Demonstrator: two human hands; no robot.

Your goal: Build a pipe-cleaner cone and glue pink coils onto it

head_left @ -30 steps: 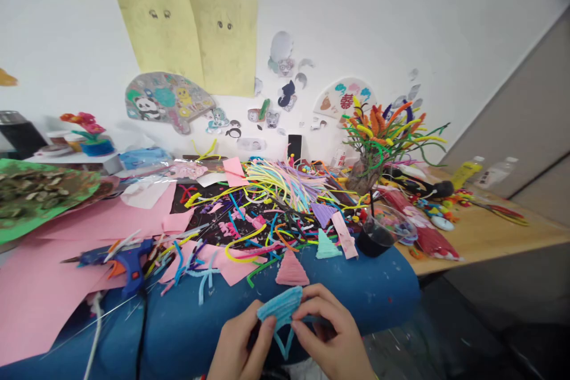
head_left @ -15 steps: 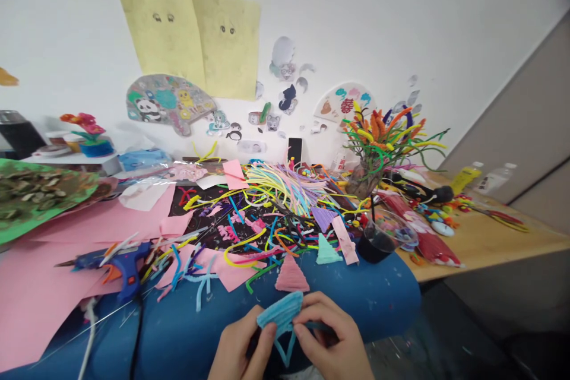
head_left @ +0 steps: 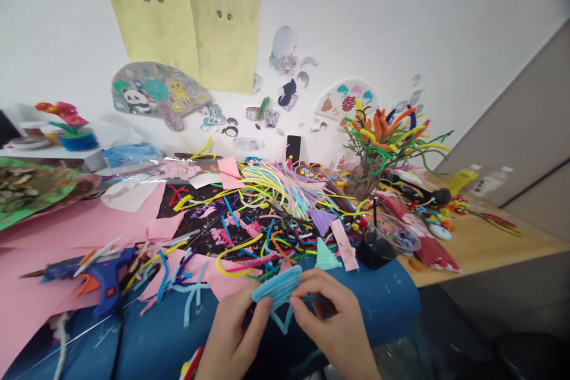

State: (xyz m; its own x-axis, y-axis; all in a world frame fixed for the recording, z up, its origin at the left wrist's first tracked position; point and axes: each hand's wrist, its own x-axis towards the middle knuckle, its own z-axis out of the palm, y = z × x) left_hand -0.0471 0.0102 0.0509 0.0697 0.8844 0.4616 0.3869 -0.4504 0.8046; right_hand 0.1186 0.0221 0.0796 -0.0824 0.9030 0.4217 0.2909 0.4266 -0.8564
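Both my hands hold a light blue pipe-cleaner piece [head_left: 276, 291] low in the middle of the view, a wound triangle with loose ends hanging below. My left hand [head_left: 234, 338] pinches its left side with thumb and fingers closed. My right hand [head_left: 332, 320] grips the right side, fingers curled around a strand. Just beyond lie a teal wound triangle [head_left: 326, 255] and a pink strip [head_left: 345, 238] on the blue cloth [head_left: 178, 332].
A heap of coloured pipe cleaners [head_left: 276, 202] covers the table's middle. A blue glue gun [head_left: 95, 273] lies left on pink paper [head_left: 66, 231]. A dark cup [head_left: 378, 243] and a vase of pipe-cleaner flowers [head_left: 383, 142] stand right. The wooden tabletop [head_left: 490, 237] ends at right.
My hands have lifted the blue piece slightly up and left, covering the pink triangle. The view shifted a little, so the glue gun sits further left.
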